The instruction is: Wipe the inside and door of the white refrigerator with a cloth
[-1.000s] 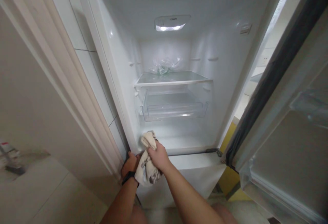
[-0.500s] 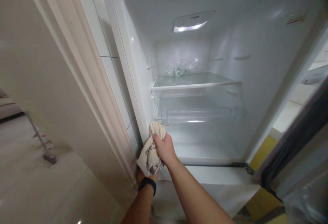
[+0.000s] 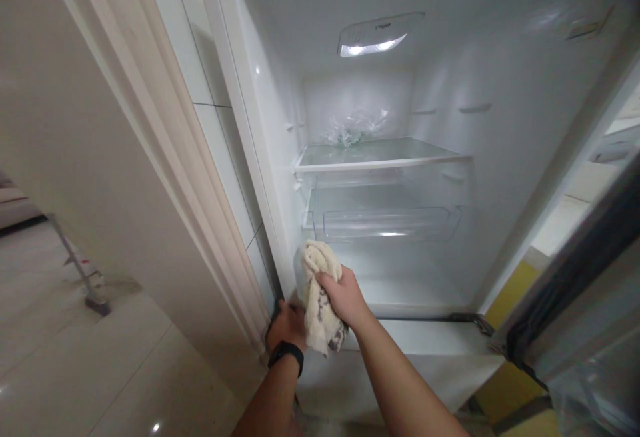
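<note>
Head view: cloth point(image 3: 319, 310), clasped by the right hand point(image 3: 347, 296), has been shifted right, uncovering the left hand point(image 3: 287, 328), whose grip cannot be told.

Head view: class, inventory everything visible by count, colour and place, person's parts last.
Refrigerator: 1, white, centre
Lamp panel: 1, white, upper interior
Shelf: 1, glassy, mid-interior
Crumpled plastic: uncounted, clear and green, on shelf
Bin: 1, clear, below shelf
Refrigerator door: 1, grey, right
Door frame: 1, beige, left
Wall tiles: several, white, left
Floor: 1, pale, lower left
Long-handled tool: 1, grey, far left
Yellow surfaces: uncounted, lower right
Cloth: 1, cream, lower centre
Wristband: 1, black, left wrist
Left hand: 1, bare, beside cloth
Right hand: 1, bare, gripping cloth
</note>
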Tool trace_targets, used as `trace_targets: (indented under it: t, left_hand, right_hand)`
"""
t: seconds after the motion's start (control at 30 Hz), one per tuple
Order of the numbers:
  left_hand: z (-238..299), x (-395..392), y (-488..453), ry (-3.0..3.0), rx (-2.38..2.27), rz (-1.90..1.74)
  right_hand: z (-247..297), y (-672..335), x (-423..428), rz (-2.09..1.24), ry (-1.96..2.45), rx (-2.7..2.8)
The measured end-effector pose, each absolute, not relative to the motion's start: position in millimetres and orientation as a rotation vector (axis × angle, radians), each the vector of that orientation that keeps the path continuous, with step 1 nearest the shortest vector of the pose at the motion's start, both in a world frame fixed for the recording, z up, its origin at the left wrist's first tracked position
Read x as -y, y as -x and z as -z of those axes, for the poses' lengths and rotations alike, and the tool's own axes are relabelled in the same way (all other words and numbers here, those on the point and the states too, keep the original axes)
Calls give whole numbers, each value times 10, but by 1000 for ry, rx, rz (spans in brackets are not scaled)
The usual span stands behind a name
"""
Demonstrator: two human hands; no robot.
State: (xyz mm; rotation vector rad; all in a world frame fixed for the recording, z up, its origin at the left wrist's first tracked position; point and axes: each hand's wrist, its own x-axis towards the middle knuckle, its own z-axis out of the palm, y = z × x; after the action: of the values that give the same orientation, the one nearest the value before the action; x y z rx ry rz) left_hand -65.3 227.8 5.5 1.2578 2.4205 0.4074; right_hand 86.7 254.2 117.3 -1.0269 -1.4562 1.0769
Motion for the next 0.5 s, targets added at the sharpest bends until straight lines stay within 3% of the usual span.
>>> trace_targets:
  t: [0.27,0.5]
  left_hand:
    - [9,-2297,608,-1276,-2455,-474]
    - [-36,-2274,610,-1301,-2429,-467]
  right_hand:
    - [-1382,-980,-2766,-869,1080,1443]
    - [-1650,-790,-2776,-909,1018,1484]
